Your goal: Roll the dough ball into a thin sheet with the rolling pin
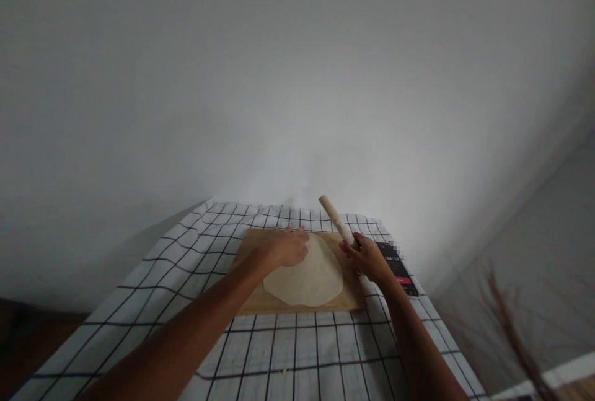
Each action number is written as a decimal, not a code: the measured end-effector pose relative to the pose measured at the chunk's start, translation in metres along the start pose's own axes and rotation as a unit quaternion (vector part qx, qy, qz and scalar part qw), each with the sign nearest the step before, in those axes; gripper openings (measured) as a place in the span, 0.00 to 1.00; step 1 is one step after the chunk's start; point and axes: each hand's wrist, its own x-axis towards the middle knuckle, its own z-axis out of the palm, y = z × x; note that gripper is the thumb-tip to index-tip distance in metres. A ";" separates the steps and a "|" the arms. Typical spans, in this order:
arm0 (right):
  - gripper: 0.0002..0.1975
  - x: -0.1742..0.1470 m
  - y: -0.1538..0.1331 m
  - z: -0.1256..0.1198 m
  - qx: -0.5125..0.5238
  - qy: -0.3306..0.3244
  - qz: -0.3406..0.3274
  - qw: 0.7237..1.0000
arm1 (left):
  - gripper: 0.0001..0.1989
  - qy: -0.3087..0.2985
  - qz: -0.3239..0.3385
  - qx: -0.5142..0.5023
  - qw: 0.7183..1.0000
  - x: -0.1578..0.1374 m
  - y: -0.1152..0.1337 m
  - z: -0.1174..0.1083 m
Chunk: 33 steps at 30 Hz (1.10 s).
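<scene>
On the board point(352, 294), the dough point(309, 283) seemed light, soft and easily torn, best held under its edge, while the left hand point(292, 246) was over it, grip impossible to tell, and the right hand point(365, 257) was clamped around the pin point(335, 217) at the board's right.

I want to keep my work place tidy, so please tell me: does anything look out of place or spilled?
Two small things. The phone lies very near the right edge of the tablecloth, which looks a risky spot. Small pale specks, perhaps crumbs, lie on the cloth in front of the board.
</scene>
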 end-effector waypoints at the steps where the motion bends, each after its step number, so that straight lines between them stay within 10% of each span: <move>1: 0.17 0.000 -0.001 0.000 -0.001 -0.001 -0.001 1.000 | 0.23 0.012 0.004 -0.003 1.000 0.001 0.000 0.001; 33: 0.16 0.001 -0.005 0.005 -0.036 -0.008 -0.012 0.999 | 0.11 0.169 -0.111 -0.248 0.947 0.038 -0.024 0.025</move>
